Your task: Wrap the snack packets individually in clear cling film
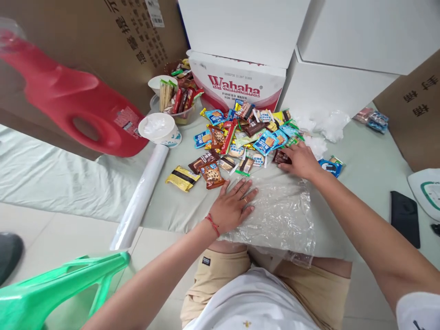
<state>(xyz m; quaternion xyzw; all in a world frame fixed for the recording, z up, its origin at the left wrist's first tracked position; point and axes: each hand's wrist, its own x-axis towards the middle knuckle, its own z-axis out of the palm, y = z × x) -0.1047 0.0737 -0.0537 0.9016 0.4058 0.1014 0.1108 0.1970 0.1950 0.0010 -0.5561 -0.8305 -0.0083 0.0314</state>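
Observation:
My left hand (233,205) lies flat, fingers spread, on the left part of a clear plastic bag (282,211) laid out at the table's front edge. A red string bracelet is on that wrist. My right hand (299,160) reaches to the right side of a pile of small wrapped snacks (247,133). Its fingers are apart and touch a dark brown packet (281,156); whether they grip it is hard to see. Near my left fingertips lie a brown cookie packet (212,175) and a yellow packet (182,178). A blue packet (330,168) rests beyond my right wrist.
Left of the pile stand a paper cup (160,130), a tub (178,110) of snacks and a red jug (79,96). A plastic roll (140,197) overhangs the table edge. Behind is a Wahaha carton (237,82). A phone (404,219) lies right; a green stool (65,284) stands lower left.

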